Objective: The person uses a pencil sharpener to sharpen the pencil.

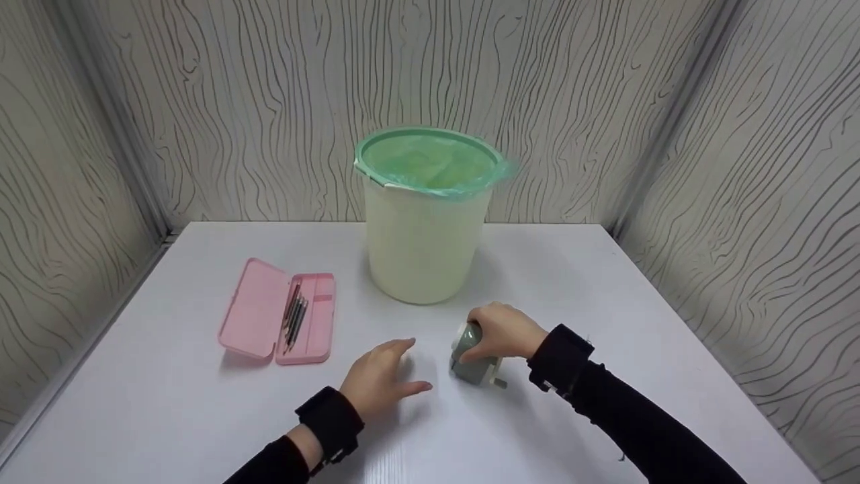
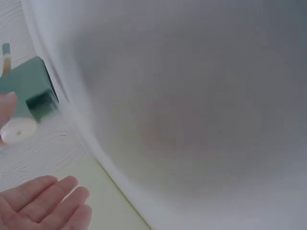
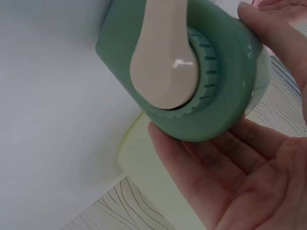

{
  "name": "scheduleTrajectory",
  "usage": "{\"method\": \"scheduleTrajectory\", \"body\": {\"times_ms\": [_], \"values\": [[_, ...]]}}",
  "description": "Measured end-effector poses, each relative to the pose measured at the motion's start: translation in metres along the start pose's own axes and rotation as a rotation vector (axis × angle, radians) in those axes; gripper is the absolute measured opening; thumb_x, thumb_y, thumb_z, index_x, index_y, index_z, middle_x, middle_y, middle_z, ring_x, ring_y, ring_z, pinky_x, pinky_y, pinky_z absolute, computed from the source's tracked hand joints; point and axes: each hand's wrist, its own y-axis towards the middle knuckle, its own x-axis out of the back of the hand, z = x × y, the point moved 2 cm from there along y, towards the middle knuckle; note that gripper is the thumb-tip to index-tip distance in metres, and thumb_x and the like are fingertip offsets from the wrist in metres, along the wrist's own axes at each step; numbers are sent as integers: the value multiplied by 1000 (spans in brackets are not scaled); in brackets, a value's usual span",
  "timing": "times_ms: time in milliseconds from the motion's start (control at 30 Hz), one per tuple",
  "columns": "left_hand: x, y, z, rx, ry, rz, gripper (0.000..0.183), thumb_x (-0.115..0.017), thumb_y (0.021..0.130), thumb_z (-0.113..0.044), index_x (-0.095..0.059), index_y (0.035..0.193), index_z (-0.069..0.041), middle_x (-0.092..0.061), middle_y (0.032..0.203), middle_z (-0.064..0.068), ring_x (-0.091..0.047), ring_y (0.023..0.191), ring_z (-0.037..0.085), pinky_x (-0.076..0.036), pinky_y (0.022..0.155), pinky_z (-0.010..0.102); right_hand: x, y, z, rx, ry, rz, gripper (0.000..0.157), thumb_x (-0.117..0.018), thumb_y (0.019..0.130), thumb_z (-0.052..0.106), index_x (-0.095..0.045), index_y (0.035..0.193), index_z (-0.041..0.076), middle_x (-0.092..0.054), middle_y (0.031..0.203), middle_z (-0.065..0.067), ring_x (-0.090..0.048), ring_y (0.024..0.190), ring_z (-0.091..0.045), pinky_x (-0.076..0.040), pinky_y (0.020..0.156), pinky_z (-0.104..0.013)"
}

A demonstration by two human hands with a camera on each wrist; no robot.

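Observation:
A green crank pencil sharpener [image 1: 472, 353] is in my right hand [image 1: 505, 331], thumb on one side and fingers on the other. In the right wrist view its cream crank handle [image 3: 165, 62] faces the camera, with the thumb and fingers around the rounded green top. My left hand [image 1: 380, 380] is just left of the sharpener, over the white table, thumb and fingers spread apart and holding nothing. In the left wrist view the left hand's fingers [image 2: 57, 203] show stretched out, and the sharpener [image 2: 29, 88] appears at the left edge.
Left on the white table [image 1: 201, 417] lies an open pink pencil case [image 1: 255, 312] with several pencils [image 1: 295, 319] in it. Behind the hands stands a cream bin [image 1: 424, 249] with a green rim and a green bag liner [image 1: 430, 161]. Wood-patterned walls surround the table.

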Motion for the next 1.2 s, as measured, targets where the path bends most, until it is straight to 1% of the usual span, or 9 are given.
{"method": "scheduleTrajectory", "body": {"times_ms": [133,200,333,433,600,767,1000,1100,1200], "values": [[-2,6,-10,1,-20,-15,80,-84,82,-48,-58,140,2,-65,139,22,-63,130,37,-50,109,50,-1,3,7,-15,56,-52,43,-91,71,39,-70,87,5,-67,76,-1,-52,67,-9,-41,59,-23],[-3,9,-15,2,-30,-18,83,-84,81,-50,-57,141,1,-65,139,22,-63,130,37,-51,108,50,-2,4,11,-38,97,-70,42,-91,72,40,-69,82,6,-65,72,1,-49,64,-8,-39,57,-21],[-6,14,-21,10,-54,-23,84,-84,81,-51,-57,142,1,-65,139,21,-62,130,36,-51,108,51,-4,6,16,-75,167,-114,41,-91,71,43,-69,76,8,-64,70,3,-51,62,-8,-42,57,-22],[-8,16,-24,15,-79,-24,82,-84,81,-52,-59,141,-2,-67,137,17,-65,127,32,-52,106,49,-5,7,20,-91,210,-141,41,-91,71,44,-69,74,9,-65,69,3,-53,62,-8,-44,57,-23],[-10,19,-26,28,-104,-31,78,-84,79,-55,-62,138,-8,-70,133,11,-68,119,26,-55,100,47,-6,7,25,-128,252,-165,40,-90,72,45,-69,73,10,-65,67,3,-53,60,-8,-42,54,-23],[-12,23,-27,42,-98,-58,81,-87,76,-54,-62,136,-6,-72,128,12,-69,114,26,-56,95,45,-6,6,30,-152,266,-189,39,-90,73,43,-69,72,10,-66,66,3,-53,59,-7,-42,54,-22],[-17,27,-26,104,-159,-57,80,-90,75,-45,-59,134,-2,-72,121,14,-68,102,26,-56,89,47,-6,8,36,-156,285,-194,43,-88,74,46,-64,65,12,-53,58,8,-47,53,-7,-38,52,-21],[-18,27,-25,120,-146,-62,80,-90,75,-43,-58,133,1,-71,120,15,-68,103,27,-56,90,48,-7,10,36,-159,291,-195,44,-88,74,47,-63,65,12,-53,58,9,-48,53,-7,-39,51,-22],[-17,28,-24,115,-135,-61,77,-90,75,-43,-59,131,1,-71,119,14,-68,102,26,-56,90,47,-7,11,36,-158,305,-187,43,-87,75,49,-66,66,13,-55,59,9,-49,54,-6,-40,51,-21]]}}
